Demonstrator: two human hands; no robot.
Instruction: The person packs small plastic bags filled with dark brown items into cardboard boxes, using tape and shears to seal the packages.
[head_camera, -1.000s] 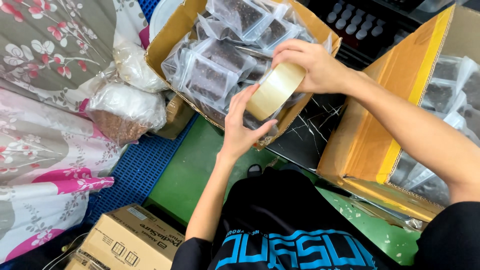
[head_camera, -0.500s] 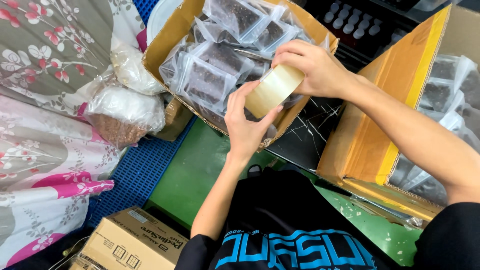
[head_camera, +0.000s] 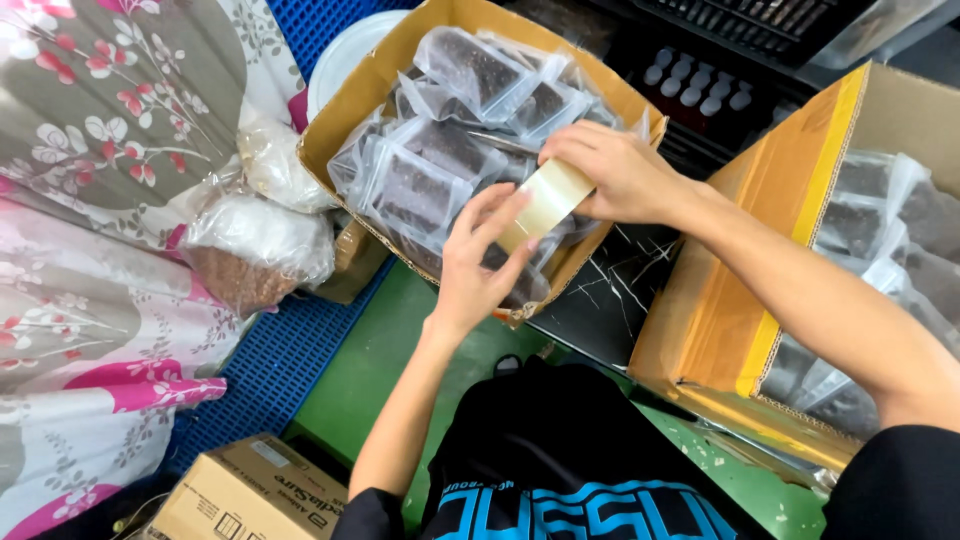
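Note:
Both hands hold a roll of clear packing tape (head_camera: 545, 202) over an open cardboard box (head_camera: 352, 98) filled with several clear plastic packets of dark material (head_camera: 412, 190). My right hand (head_camera: 612, 172) grips the roll from the upper right. My left hand (head_camera: 482, 258) cups it from below, fingertips pressed on its face. The roll hovers near the box's front right edge.
A second open cardboard box (head_camera: 790, 230) with similar packets stands at the right. Tied plastic bags (head_camera: 255, 245) lie beside floral fabric (head_camera: 100, 130) on the left. A small closed carton (head_camera: 250, 495) sits at the bottom left. Green floor (head_camera: 370, 375) and blue matting (head_camera: 270, 370) show below.
The tape roll has turned and dropped slightly between both hands. My left hand's fingers have closed further onto it. The camera has shifted a little.

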